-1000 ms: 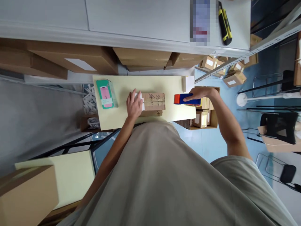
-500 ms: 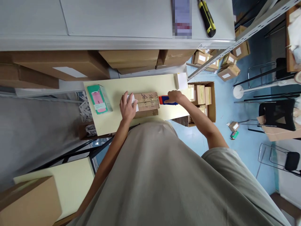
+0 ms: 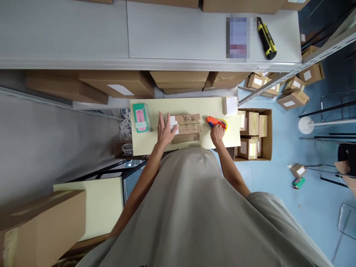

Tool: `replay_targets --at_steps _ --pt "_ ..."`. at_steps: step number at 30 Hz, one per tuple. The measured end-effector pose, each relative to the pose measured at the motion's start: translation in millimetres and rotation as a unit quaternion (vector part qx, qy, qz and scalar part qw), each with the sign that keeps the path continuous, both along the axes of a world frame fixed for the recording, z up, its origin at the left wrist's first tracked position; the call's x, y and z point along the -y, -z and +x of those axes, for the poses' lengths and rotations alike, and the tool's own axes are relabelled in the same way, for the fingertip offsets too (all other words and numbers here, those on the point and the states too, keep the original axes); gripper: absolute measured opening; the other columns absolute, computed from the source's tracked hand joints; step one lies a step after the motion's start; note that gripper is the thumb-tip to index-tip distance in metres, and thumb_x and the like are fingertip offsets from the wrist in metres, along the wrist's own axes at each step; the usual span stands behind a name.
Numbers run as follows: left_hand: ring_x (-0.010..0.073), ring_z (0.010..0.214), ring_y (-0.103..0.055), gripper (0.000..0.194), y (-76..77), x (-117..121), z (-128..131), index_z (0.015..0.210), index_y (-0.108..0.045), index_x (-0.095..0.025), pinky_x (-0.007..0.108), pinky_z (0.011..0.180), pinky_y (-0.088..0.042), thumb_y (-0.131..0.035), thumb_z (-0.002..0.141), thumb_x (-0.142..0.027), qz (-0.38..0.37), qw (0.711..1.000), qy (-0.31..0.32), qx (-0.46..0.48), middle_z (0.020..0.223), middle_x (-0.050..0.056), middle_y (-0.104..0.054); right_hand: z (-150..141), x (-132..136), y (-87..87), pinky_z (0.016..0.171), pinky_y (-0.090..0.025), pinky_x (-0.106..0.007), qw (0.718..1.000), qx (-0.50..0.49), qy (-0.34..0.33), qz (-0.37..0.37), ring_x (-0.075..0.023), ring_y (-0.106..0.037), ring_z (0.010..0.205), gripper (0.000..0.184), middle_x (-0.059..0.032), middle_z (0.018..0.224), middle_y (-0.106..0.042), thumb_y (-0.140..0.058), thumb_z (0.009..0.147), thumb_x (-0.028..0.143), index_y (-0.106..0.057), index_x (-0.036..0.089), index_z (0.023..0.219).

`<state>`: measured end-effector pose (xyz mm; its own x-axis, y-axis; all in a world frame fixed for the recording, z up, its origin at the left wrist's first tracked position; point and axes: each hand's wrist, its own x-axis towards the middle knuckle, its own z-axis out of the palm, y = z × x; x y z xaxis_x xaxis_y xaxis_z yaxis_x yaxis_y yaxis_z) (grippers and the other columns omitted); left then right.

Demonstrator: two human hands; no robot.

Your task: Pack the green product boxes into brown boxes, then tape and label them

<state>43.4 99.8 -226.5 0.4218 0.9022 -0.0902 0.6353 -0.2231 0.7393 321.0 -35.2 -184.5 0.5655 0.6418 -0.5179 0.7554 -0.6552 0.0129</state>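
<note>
A brown cardboard box [image 3: 189,120] with handwritten marks and clear tape along its top lies on the pale yellow table [image 3: 155,146]. My left hand [image 3: 164,131] rests on the box's left end, fingers spread, its thumb over a white label [image 3: 173,120]. To the right of the box, and apart from it, my right hand [image 3: 217,134] is closed around a tape dispenser [image 3: 213,121], orange-red and blue with a yellow roll. Part of its handle is hidden by the fingers.
A green box with a pink picture [image 3: 141,118] stands at the table's left end. A small white box [image 3: 230,106] sits at the back right. Beyond the right edge is a carton [image 3: 267,142] of small parcels. The shelf [image 3: 178,40] above holds a yellow-black utility knife [image 3: 267,39].
My right hand has pulled back from the box's right end and turned the tape dispenser, so its roll shows. My left hand stays at the box's left end. The whole view has shifted.
</note>
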Motion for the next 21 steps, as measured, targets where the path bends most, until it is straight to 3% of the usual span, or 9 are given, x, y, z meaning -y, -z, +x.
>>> replay_targets --at_steps 3,5,7,11,14,17,19,21 --pt "0.048 0.169 -0.037 0.104 -5.1 5.4 -1.0 0.165 -0.051 -0.01 0.061 0.137 -0.033 -0.079 0.09 -0.075 -0.022 0.994 -0.101 -0.037 0.175 0.034 -0.044 -16.5 -9.2 -12.6 0.104 -0.052 -0.039 0.995 0.005 0.059 0.082 -0.0371 -0.074 0.128 0.05 -0.0326 0.136 -0.075 -0.034 0.121 0.039 -0.058 0.005 0.149" --pt "0.0494 0.153 -0.058 0.093 -8.5 10.1 5.0 0.15 -0.063 -0.01 0.061 0.127 -0.045 -0.08 0.088 -0.078 -0.062 0.986 -0.139 -0.068 0.152 0.034 -0.067 -34.1 -19.8 -19.0 0.098 -0.054 -0.036 0.99 -0.053 0.044 0.122 -0.0361 -0.077 0.123 0.056 -0.0271 0.127 -0.08 -0.035 0.122 0.054 -0.06 0.01 0.145" --pt "0.0503 0.137 -0.07 0.085 -10.8 13.8 13.8 0.135 -0.07 -0.011 0.059 0.116 -0.053 -0.078 0.087 -0.081 -0.104 0.978 -0.146 -0.108 0.132 0.033 -0.077 -53.1 -31.3 -20.9 0.095 -0.055 -0.035 0.987 -0.092 0.031 0.126 -0.0374 -0.078 0.122 0.065 -0.0271 0.124 -0.081 -0.042 0.118 0.068 -0.061 0.011 0.142" --pt "0.0497 0.131 -0.074 0.08 -10.3 11.9 22.6 0.12 -0.077 -0.013 0.052 0.105 -0.056 -0.082 0.082 -0.082 -0.16 0.963 -0.146 -0.163 0.127 0.034 -0.08 -71.8 -45.0 -12.1 0.093 -0.057 -0.037 0.989 -0.086 0.051 0.105 -0.0405 -0.079 0.122 0.078 -0.032 0.124 -0.08 -0.051 0.11 0.079 -0.061 0.008 0.14" --pt "0.0461 0.129 -0.076 0.057 -10.2 3.4 12.4 0.104 -0.081 -0.015 0.048 0.105 -0.056 -0.077 0.092 -0.072 -0.188 0.967 -0.11 -0.131 0.121 0.028 -0.084 -60.9 -41.6 -6.8 0.089 -0.056 -0.034 0.988 -0.1 0.033 0.115 -0.0368 -0.081 0.117 0.065 -0.0281 0.122 -0.082 -0.048 0.115 0.073 -0.067 0.013 0.131" --pt "0.0424 0.117 -0.08 0.044 -16.4 -3.3 -7.0 0.091 -0.08 -0.016 0.047 0.101 -0.059 -0.071 0.099 -0.058 -0.205 0.973 -0.08 -0.075 0.106 0.021 -0.086 -43.1 -28.2 -12.1 0.084 -0.056 -0.03 0.975 -0.166 -0.006 0.148 -0.0327 -0.083 0.106 0.058 -0.0204 0.112 -0.086 -0.045 0.117 0.068 -0.074 0.018 0.118" --pt "0.0368 0.112 -0.081 0.038 -22.6 -4.3 -19.9 0.094 -0.081 -0.016 0.043 0.098 -0.062 -0.071 0.1 -0.053 -0.205 0.975 -0.071 -0.042 0.106 0.016 -0.087 -35.4 -16.9 -19.8 0.085 -0.058 -0.032 0.959 -0.207 -0.02 0.193 -0.033 -0.083 0.103 0.056 -0.0186 0.111 -0.086 -0.047 0.116 0.067 -0.076 0.019 0.119" --pt "0.0318 0.115 -0.081 0.034 -27.0 -3.0 -30.4 0.106 -0.082 -0.017 0.039 0.098 -0.064 -0.073 0.099 -0.049 -0.187 0.98 -0.068 0.018 0.12 0.014 -0.086 -32.9 -6.5 -26.7 0.094 -0.062 -0.038 0.943 -0.213 -0.014 0.256 -0.0359 -0.082 0.114 0.054 -0.021 0.124 -0.085 -0.053 0.114 0.065 -0.078 0.019 0.128"
